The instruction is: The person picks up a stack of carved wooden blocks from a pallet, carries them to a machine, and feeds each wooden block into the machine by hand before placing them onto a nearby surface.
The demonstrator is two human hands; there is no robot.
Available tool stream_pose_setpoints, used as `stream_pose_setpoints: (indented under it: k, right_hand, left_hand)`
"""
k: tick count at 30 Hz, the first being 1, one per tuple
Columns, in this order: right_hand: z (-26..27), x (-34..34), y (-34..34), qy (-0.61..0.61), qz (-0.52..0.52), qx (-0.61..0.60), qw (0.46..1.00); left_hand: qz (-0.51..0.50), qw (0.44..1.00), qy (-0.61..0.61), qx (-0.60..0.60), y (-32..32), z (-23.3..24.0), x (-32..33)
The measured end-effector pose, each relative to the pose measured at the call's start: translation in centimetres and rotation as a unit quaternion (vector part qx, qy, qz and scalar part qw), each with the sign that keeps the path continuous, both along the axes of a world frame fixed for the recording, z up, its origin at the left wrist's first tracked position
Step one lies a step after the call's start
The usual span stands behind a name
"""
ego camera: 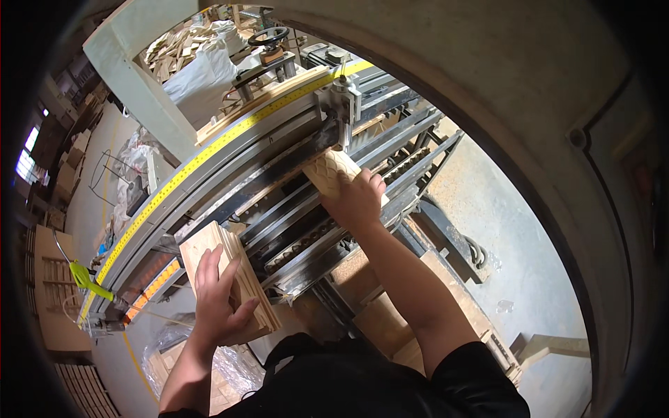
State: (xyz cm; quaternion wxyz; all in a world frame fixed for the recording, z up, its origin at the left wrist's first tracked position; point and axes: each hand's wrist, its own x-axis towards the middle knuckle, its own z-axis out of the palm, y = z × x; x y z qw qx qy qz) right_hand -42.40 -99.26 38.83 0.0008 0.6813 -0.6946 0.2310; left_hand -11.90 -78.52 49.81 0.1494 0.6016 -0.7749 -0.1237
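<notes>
My left hand [217, 298] lies on top of a stack of flat wooden boards [260, 292] at the machine's left side. Its fingers are spread over the top board, and the thumb points toward the stack's right edge. Farther forward and to the right, my right hand [358, 199] grips a pale wooden board [325, 170] with a carved scale-like pattern. The board's far end meets a dark bar below a metal clamp-like fitting [338, 107]. Steel rails [292, 209] run beneath the carved board. My palm hides part of its near end.
A yellow measuring tape [209, 151] follows the machine's long aluminium beam. At the left end hangs a lime-green air blow gun [86, 279]. Behind the frame stands a white bulk sack [201, 78] heaped with wood offcuts. A large curved machine housing [522, 104] looms on the right.
</notes>
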Motion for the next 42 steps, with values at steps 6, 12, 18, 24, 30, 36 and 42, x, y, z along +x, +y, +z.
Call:
stream_pose_setpoints:
  k: [6, 12, 18, 24, 30, 36, 42]
  right_hand:
    - [-0.5, 0.2, 0.5, -0.030, 0.005, 0.014, 0.999]
    - [-3.7, -1.3, -0.8, -0.028, -0.035, -0.035, 0.998]
    - [-2.8, 1.3, -1.9, 0.002, -0.071, -0.097, 0.993]
    - [-1.2, -0.3, -0.1, 0.010, -0.073, -0.072, 0.995]
    - [-1.0, 0.3, 0.2, 0.015, -0.044, -0.068, 0.997]
    - [-1.5, -1.8, 0.3, -0.006, -0.020, -0.008, 1.000]
    - [-1.5, -0.9, 0.4, -0.008, -0.007, -0.037, 0.999]
  left_hand:
    - [-0.002, 0.989, 0.115, -0.089, 0.9, -2.2, 2.8]
    - [0.259, 0.935, 0.243, 0.004, 1.6, -3.6, 6.5]
    - [0.264, 0.850, 0.415, 0.188, 1.5, -5.7, 13.2]
    - [0.225, 0.826, 0.472, 0.210, 0.9, -7.6, 18.9]
    - [0.197, 0.802, 0.500, 0.261, 4.3, -2.5, 18.1]
    - [0.264, 0.703, 0.617, 0.236, 8.2, 1.8, 11.8]
    - [0.208, 0.730, 0.624, 0.185, 11.5, 1.6, 8.4]
